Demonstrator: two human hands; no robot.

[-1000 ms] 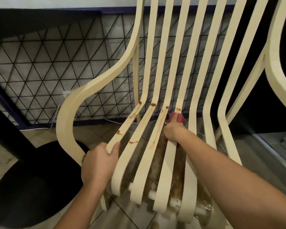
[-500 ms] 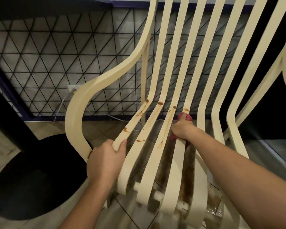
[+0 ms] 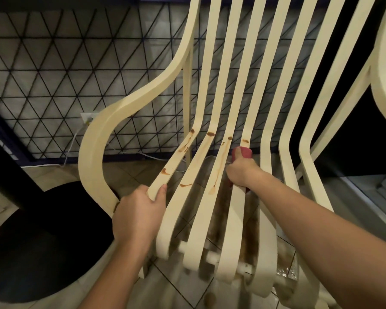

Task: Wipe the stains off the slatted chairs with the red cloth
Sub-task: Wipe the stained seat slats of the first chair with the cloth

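Mostly the frame is filled by a cream slatted chair, its back slats rising to the top edge. Behind it, upper left, runs a black triangle-mesh panel. A round black base sits lower left. The left hand grips the leftmost seat slat, thumb over its top. At centre, the right hand is curled round the red cloth, pressing it on the fourth slat. Brown stains streak the slats to its left.
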